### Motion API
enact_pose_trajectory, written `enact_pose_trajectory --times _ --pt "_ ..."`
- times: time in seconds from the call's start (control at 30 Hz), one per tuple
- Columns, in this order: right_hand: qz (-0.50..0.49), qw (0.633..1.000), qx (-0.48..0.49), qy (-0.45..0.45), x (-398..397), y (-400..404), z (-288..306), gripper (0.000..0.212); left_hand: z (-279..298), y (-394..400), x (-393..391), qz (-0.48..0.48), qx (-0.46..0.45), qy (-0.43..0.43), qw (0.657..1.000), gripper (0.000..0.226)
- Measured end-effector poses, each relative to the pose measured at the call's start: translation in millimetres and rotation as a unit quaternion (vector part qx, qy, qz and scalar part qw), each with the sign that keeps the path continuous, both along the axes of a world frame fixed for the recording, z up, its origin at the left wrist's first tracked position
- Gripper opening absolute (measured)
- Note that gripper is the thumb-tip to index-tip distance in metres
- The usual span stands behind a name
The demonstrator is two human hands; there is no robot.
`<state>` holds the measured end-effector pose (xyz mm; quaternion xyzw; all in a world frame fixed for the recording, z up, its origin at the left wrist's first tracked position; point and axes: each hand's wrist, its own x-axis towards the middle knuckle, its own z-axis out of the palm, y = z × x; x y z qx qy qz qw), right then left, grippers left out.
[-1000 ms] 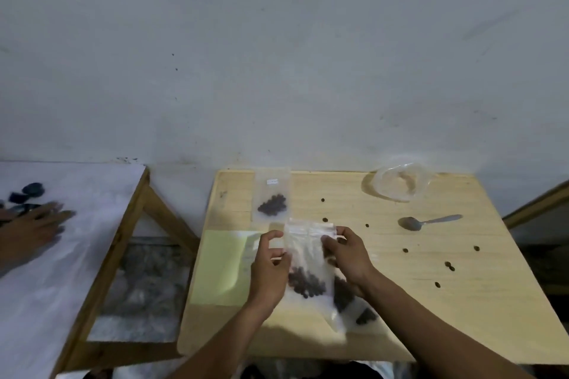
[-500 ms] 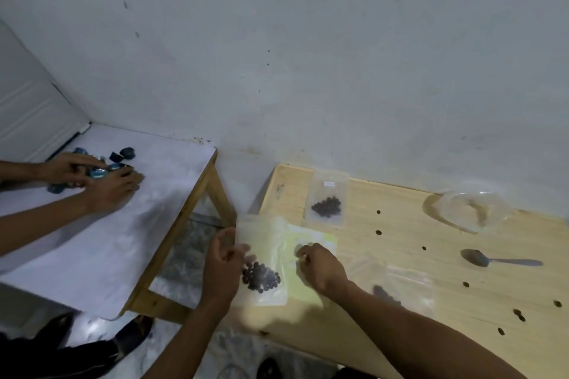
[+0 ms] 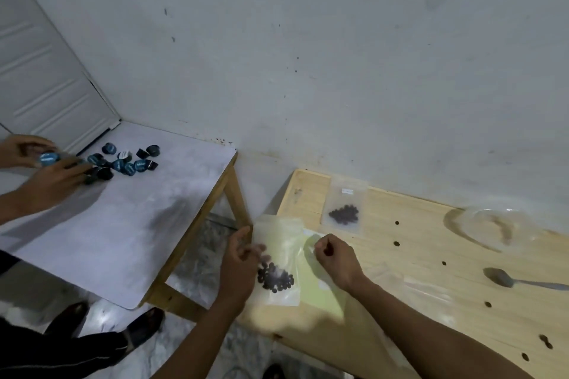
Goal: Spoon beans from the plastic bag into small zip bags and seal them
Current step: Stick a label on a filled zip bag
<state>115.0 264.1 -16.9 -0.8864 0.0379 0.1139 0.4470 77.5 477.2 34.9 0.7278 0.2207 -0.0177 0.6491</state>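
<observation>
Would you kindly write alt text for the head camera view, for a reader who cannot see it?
A person's left hand holds a small zip bag of dark beans at the corner of a wooden table, the right hand curled beside it. Another filled bag, a spoon and a clear plastic bag lie farther back.

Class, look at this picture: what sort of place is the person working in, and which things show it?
Probably a plain indoor workroom, not a kitchen: a bare scuffed wall, two simple wooden tables, the nearer wooden table holding a zip bag of beans and a spoon, while another person sorts small capsules nearby.
</observation>
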Motion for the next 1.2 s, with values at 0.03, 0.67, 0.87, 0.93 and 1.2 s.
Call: enact_pose_trajectory --times 0.03,0.67,0.87,0.93,1.2 --pt "-0.011 0.999 0.035 -0.01 1 -3 11 0.012 0 -3 2 -0.006 -0.002 0.002 1.0 0.032" --pt "-0.052 0.991 0.091 -0.085 15 -11 82 0.003 31 -68 27 -0.16 -0.013 -0.054 0.986 0.029" --pt "-0.074 0.989 0.106 -0.079 13 -14 83 0.013 40 -77 25 -0.176 -0.024 -0.067 0.982 0.031" --pt "-0.113 0.984 0.106 -0.087 12 -13 82 0.032 40 -78 26 -0.165 -0.035 -0.071 0.983 0.03" --pt "-0.19 0.918 0.329 0.115 7 -21 80 0.033 37 -77 35 -0.154 -0.092 -0.017 0.984 0.009"
